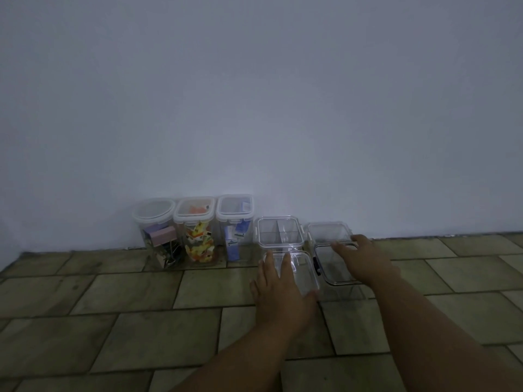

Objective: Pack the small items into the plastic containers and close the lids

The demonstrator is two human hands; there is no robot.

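Observation:
Three tall clear containers stand lidded against the wall: one with binder clips (158, 236), one with colourful small items (198, 239), one with blue packets (236, 230). To their right are a divided clear box (278, 233) and another clear box (328, 232). In front lie two low clear containers. My left hand (280, 284) rests flat, fingers spread, on the lid of the near left one (304, 270). My right hand (362, 258) lies on the dark-rimmed one (331, 267), fingers spread over its lid.
A plain pale wall (254, 108) rises right behind the row of containers. The floor (113, 306) is laid with greenish-brown tiles. The light is dim.

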